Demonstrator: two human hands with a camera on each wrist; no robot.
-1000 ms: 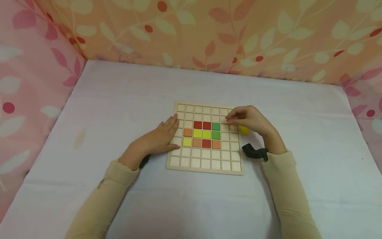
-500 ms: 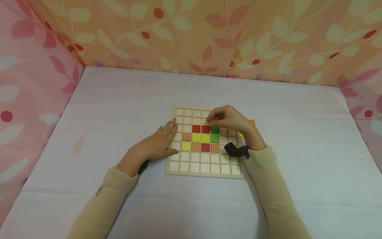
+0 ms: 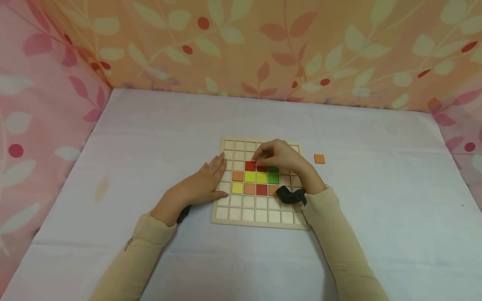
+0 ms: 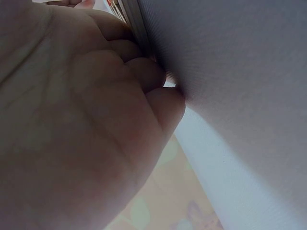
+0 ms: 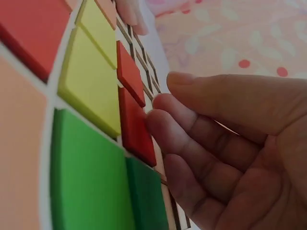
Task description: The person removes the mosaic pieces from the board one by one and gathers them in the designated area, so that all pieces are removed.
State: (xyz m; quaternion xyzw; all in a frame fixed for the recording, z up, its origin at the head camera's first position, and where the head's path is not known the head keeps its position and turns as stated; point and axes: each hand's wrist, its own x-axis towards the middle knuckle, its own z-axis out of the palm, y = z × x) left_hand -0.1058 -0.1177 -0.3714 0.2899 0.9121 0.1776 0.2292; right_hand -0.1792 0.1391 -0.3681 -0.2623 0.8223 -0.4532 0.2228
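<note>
A wooden grid board [image 3: 261,215] is set roughly mid-table, with coloured tiles [image 3: 250,177] seated in its middle cells; two red tiles [image 3: 250,166] and a dark green tile [image 5: 146,196] are lined up in the farthest filled row, with more colours filled in nearer the person. The right hand [image 3: 282,156] is held over that red pair, fingers loosely bent, thumb apart, nothing seen gripped; whether a tile is touched can't really be told. The board's left edge is covered by the left hand [image 3: 203,184], fingers straight, thumb spread.

A loose orange tile [image 3: 319,159] is set right of the board on white cloth [image 3: 376,167], which is lightly creased and tan-spotted at left; everything's closed in by an orange leafy backdrop [image 3: 233,54] and pink side panels [image 3: 22,113]; black devices [image 3: 290,195] are worn at both wrists; the left sleeve [image 3: 132,263] is marked with something dark, too small to be read.
</note>
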